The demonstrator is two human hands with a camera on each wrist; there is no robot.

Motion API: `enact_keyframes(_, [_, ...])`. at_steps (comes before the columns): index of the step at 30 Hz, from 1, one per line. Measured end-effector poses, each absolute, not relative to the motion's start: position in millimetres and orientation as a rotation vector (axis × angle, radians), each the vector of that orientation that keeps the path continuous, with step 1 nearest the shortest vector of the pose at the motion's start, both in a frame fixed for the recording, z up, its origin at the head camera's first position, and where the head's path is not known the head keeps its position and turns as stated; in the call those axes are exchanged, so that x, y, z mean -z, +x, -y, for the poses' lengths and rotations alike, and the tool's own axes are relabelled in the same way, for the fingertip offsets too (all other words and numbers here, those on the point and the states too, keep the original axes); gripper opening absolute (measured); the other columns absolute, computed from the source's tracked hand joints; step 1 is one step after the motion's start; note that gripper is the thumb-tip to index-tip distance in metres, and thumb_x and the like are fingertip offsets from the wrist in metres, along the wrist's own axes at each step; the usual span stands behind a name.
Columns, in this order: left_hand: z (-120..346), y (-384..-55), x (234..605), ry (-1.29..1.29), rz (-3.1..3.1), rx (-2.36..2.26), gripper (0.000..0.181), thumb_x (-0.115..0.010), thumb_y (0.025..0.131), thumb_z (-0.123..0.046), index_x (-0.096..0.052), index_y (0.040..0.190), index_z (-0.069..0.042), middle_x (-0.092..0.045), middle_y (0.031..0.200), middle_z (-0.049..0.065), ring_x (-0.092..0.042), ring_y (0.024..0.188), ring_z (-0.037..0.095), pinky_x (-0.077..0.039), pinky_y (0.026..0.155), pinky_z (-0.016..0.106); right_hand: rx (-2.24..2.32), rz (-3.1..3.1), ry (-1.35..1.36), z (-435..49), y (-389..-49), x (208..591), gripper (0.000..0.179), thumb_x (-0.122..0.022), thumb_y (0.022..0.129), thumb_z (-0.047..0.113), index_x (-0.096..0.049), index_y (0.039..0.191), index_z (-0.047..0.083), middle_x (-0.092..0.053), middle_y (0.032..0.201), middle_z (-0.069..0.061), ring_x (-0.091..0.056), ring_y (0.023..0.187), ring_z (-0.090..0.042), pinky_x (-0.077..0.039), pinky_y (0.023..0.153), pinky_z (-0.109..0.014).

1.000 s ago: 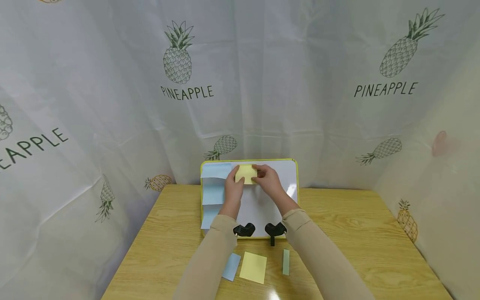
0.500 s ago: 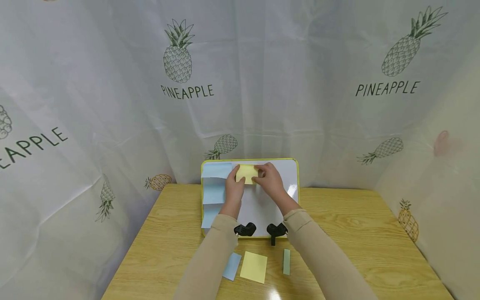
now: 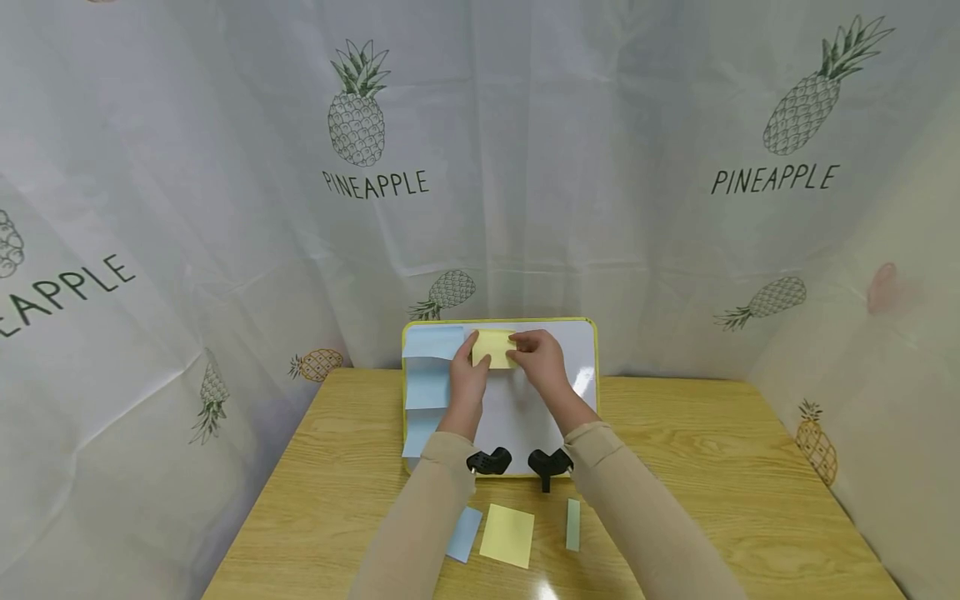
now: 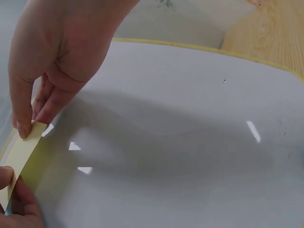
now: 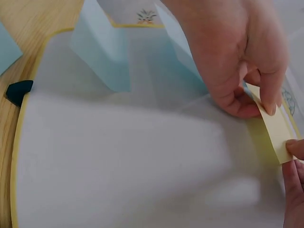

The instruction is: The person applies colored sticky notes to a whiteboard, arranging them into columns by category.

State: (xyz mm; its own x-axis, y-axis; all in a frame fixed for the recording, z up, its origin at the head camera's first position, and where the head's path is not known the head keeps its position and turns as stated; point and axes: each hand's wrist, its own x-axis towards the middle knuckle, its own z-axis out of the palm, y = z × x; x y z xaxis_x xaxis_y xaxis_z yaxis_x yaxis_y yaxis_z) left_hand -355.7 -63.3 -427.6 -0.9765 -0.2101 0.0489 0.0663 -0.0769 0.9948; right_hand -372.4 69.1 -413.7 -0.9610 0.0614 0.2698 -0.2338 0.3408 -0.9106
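Near the top of a yellow-framed whiteboard (image 3: 517, 417), both hands hold a yellow sticky note (image 3: 495, 348). My left hand (image 3: 468, 379) pinches its left side, thumb in front. At the right side, my right hand (image 3: 542, 358) pinches the note between thumb and fingers. In the left wrist view the sticky note (image 4: 21, 154) stands out from the board along its lower part. The right wrist view shows the same sticky note (image 5: 273, 128) close to the board's top edge. Blue sticky notes (image 3: 427, 383) hang in a column down the board's left side, partly hidden by the left hand.
On the wooden table (image 3: 675, 467), before the board, lie a yellow sticky-note pad (image 3: 507, 536), a blue pad (image 3: 464, 534) partly behind the left sleeve, and a narrow green strip (image 3: 573, 525). A pineapple-print curtain (image 3: 555, 208) hangs behind the board.
The right hand's fingers have shifted slightly on the note's right edge. The note and left hand stay practically in place.
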Motion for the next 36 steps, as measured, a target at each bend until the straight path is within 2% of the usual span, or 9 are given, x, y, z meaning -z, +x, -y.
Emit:
enact_keyframes(18, [63.8, -357.5, 427.4, 0.124, 1.997, 2.143, 0.052, -0.057, 0.095, 0.004, -0.047, 0.145, -0.010, -0.034, 0.154, 0.006, -0.024, 0.144, 0.022, -0.032, 0.109, 0.033, -1.745, 2.211, 0.225, -67.7, -373.0, 417.0, 0.023, -0.074, 0.082, -0.006, -0.074, 0.105, -0.002, -0.060, 0.108, -0.011, -0.060, 0.098, -0.025, -0.052, 0.082, -0.029])
enact_keyframes(26, [62.3, -358.6, 425.9, 0.140, 1.977, 2.155, 0.052, -0.056, 0.095, 0.007, -0.047, 0.144, -0.006, -0.033, 0.154, 0.011, -0.024, 0.143, 0.024, -0.034, 0.107, 0.033, -1.700, 2.222, 0.235, -67.4, -376.5, 418.9, 0.022, -0.073, 0.082, -0.006, -0.073, 0.104, -0.004, -0.059, 0.110, -0.012, -0.060, 0.098, -0.026, -0.052, 0.083, -0.029])
enact_keyframes(32, [62.4, -357.2, 425.2, 0.150, 1.988, 2.146, 0.052, -0.056, 0.095, 0.007, -0.047, 0.144, -0.007, -0.033, 0.154, 0.010, -0.024, 0.144, 0.024, -0.034, 0.108, 0.034, -1.614, 2.264, 0.287, -68.2, -377.0, 420.6, 0.020, -0.072, 0.084, -0.004, -0.073, 0.103, -0.004, -0.059, 0.112, -0.012, -0.060, 0.098, -0.027, -0.051, 0.085, -0.035])
enact_keyframes(36, [62.7, -356.5, 425.2, 0.160, 2.012, 2.128, 0.053, -0.056, 0.095, 0.005, -0.047, 0.145, -0.009, -0.033, 0.155, 0.009, -0.023, 0.144, 0.025, -0.034, 0.108, 0.035, -1.349, 2.361, 0.418, -71.4, -374.8, 422.1, 0.017, -0.071, 0.086, 0.002, -0.074, 0.103, -0.002, -0.059, 0.115, -0.012, -0.057, 0.103, -0.030, -0.048, 0.088, -0.041])
